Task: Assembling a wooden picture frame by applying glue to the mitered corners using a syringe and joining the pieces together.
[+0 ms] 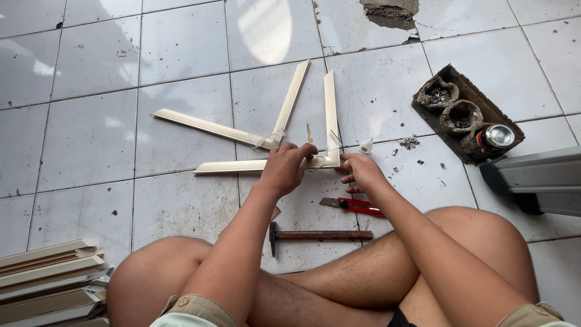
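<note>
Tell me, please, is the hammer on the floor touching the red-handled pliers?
Apart. The head view shows the hammer lying nearer the person's legs, with a strip of bare tile between it and the red-handled pliers.

- Both hands, left and right, are pinching the joined frame corner; bare tile is lying open far to the left of the grip.
- Just behind the grip, a second frame corner is blocking the way.
- Right of the grip, a small bottle and scattered screws are crowding the tile.
- Nearer the body, pliers and a hammer are lying across the path.
- Farther right, a cardboard tray is standing in the way.
</note>
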